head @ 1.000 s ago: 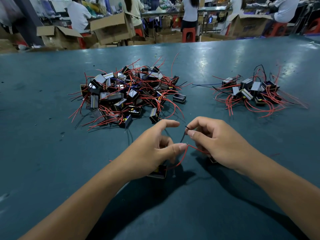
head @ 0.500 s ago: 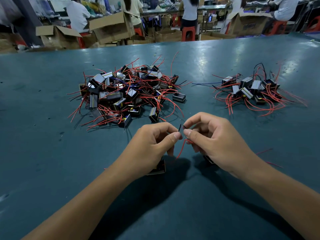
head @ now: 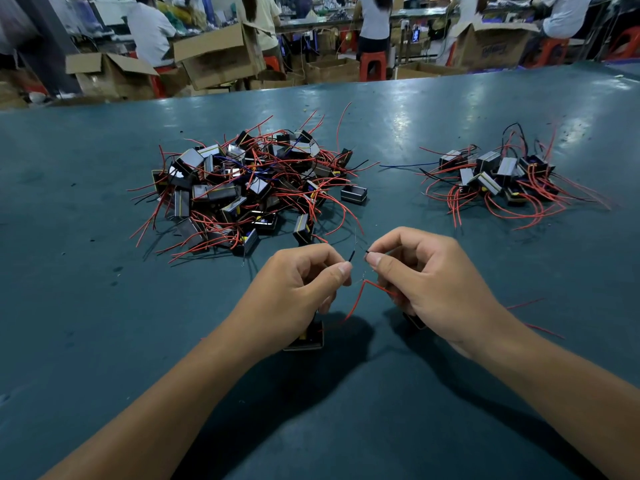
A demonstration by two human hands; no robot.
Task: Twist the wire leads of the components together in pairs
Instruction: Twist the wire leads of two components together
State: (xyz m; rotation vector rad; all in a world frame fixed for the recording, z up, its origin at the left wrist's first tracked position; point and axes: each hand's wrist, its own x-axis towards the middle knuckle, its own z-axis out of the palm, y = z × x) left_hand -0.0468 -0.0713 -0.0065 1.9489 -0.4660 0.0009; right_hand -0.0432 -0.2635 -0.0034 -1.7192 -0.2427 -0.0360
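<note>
Left hand [head: 294,289] pinches black lead [head: 351,255], tip pointing up. Right hand [head: 426,282] pinches another black lead end [head: 367,252]; joined red leads [head: 360,296] sag below

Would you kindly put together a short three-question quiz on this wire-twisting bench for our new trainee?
1. True or false: the left hand and the right hand each pinch a black lead tip, and the tips do not touch.
2. Which pile holds more components: A, the left pile, or B, the right pile?
3. Fill in: the two red leads between the hands meet in a bare twisted joint, so the pair not yet joined is the ____ one.

Key: 1 true; 2 A; 3 black.
</note>
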